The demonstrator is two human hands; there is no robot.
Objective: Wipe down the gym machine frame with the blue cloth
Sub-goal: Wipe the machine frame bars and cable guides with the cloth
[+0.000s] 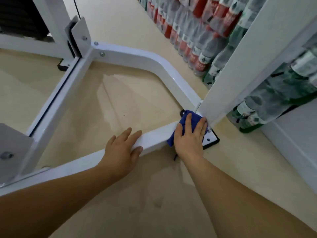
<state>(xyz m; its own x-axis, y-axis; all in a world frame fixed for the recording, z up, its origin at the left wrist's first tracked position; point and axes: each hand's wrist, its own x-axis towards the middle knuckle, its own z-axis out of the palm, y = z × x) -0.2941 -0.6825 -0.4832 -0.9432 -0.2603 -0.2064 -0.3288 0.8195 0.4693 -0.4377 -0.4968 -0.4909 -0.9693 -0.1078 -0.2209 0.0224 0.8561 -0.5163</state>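
The white gym machine frame point(152, 140) lies low on a beige floor, its near bar running from lower left to a corner where a white upright post point(240, 66) rises. My right hand point(190, 136) presses the blue cloth point(186, 120) flat onto that corner joint, fingers spread over it. My left hand point(122, 148) rests on the near bar a little to the left, fingers over the top and thumb on the front face, holding nothing. A curved frame bar point(154, 62) bends away behind the corner.
Packs of plastic bottles point(197, 40) with red and green labels are stacked along the right wall behind the post. A black-edged foot plate point(211, 140) sits under the corner. The weight stack point(22, 19) and a grey bracket point(80, 33) stand at upper left.
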